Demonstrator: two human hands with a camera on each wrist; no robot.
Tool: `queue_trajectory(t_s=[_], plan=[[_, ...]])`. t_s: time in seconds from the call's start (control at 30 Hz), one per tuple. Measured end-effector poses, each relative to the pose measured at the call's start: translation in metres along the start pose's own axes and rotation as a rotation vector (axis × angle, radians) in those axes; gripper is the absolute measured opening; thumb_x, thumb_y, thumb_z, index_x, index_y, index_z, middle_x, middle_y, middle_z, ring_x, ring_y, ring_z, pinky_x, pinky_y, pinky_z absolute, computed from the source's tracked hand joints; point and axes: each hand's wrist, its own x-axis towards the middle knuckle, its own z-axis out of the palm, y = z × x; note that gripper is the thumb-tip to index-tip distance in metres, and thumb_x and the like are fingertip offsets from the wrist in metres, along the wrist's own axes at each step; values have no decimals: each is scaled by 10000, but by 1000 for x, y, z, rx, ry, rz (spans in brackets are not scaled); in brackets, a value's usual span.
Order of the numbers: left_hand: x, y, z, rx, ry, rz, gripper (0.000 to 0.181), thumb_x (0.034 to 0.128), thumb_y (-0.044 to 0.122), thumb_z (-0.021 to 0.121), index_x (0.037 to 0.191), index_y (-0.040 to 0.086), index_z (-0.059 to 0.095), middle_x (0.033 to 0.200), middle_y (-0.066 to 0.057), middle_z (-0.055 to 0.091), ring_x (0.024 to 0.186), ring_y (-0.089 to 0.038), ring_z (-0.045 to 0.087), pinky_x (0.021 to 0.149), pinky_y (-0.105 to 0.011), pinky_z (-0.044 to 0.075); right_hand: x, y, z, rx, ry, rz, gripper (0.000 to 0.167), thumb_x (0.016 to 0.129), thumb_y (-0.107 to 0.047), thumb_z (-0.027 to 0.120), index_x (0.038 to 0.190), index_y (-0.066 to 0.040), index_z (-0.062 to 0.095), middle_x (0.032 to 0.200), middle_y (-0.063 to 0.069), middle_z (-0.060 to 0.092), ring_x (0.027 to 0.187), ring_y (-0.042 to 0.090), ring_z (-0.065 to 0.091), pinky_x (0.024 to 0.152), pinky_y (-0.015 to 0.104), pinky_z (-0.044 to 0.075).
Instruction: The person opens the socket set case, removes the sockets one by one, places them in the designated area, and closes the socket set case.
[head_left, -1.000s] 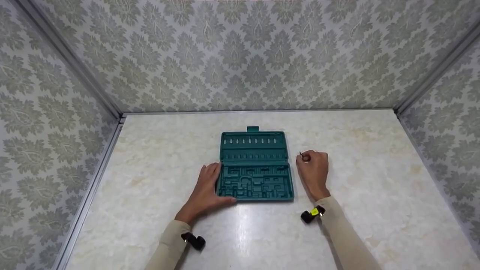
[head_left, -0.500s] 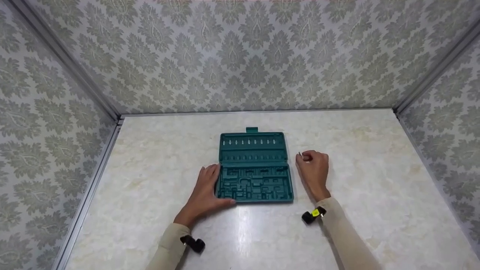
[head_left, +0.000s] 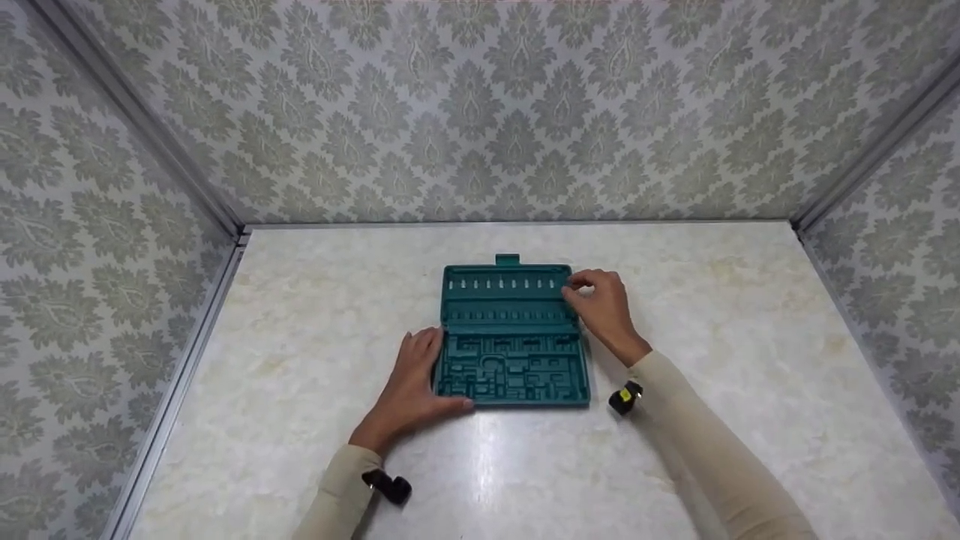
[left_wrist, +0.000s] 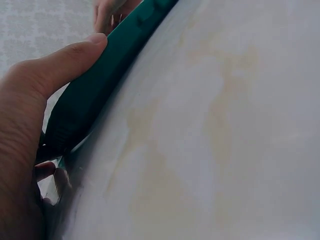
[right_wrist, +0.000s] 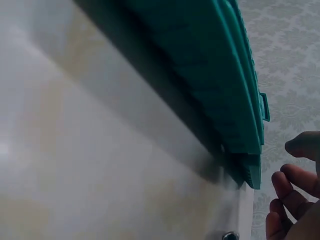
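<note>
An unfolded green tool case [head_left: 511, 328] lies on the table, its two halves flat. A row of small silver bits [head_left: 501, 284] stands in the far half; the near half has moulded slots. My left hand [head_left: 409, 390] holds the case's near left corner, with the thumb [left_wrist: 85, 55] along the front edge in the left wrist view. My right hand [head_left: 604, 304] is at the far half's right edge, thumb and fingertips close together by the end of the bit row. In the right wrist view the thumb [right_wrist: 304, 145] and fingers show a narrow gap; whether a bit is between them is unclear.
The pale marbled table [head_left: 300, 315] surrounds the case. Patterned wall panels [head_left: 487, 112] stand behind and at both sides. A latch tab [head_left: 507, 259] sticks out from the case's far edge. Each wrist carries a small black camera [head_left: 391, 487].
My right hand has moved forward and left, from the table beside the case to the far half's right edge. The small dark bit it pinched earlier no longer shows. My left hand stays.
</note>
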Motion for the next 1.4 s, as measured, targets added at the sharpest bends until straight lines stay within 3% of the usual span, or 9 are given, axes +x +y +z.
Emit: queue_trajectory(t_s=[0.2,0.67,0.8,0.93,1.03,1.17,1.4], plan=[[2,-1,1,20,-6,15,1379,750,705,902,1747,21,239,1769,-197,322,1669,-397,180,1369,-567,56,14,1,8,-49,-82,-63,184,1044,-93,739,1164,25,814,1086,168,752,1028,338,657,989,545,528],[-1,-3,0,14,3,21,1371,754,706,897,1747,23,243,1763,-193,332,1662,-397,195,1367,-578,60,31,-14,17,-202,-213,-57,215,1075,-60,684,1129,108,808,1073,281,735,1074,457,643,1083,640,452],[-1,-4,1,8,3,20,1375,754,721,892,1751,36,238,1774,-185,315,1672,-394,171,1367,-579,65,32,-15,18,-188,-206,-57,186,1066,-17,686,1111,115,810,1045,276,748,1042,450,667,1083,633,477],[0,-4,0,2,-5,6,1387,752,731,888,1759,52,217,1791,-173,286,1683,-377,140,1369,-553,58,34,-17,21,-132,-180,-7,150,1049,15,695,1057,112,808,884,237,714,849,371,645,914,531,560],[0,-3,0,19,-4,10,1380,757,719,889,1754,35,223,1786,-187,292,1679,-388,156,1370,-548,50,37,-16,23,-84,-173,78,152,1043,7,709,1118,112,788,958,250,719,893,362,658,904,509,580],[0,-2,0,30,2,18,1363,765,703,892,1745,14,243,1777,-199,309,1671,-408,179,1371,-566,52,36,-12,23,-17,-159,164,208,1038,-6,722,1219,95,741,1170,259,714,1064,350,669,1007,537,572],[-2,-3,0,14,-2,-2,1373,759,710,895,1754,36,231,1788,-183,293,1678,-408,152,1364,-593,91,32,-14,23,-2,-113,175,137,1027,-21,736,1122,70,776,1084,224,732,952,307,641,898,487,558]])
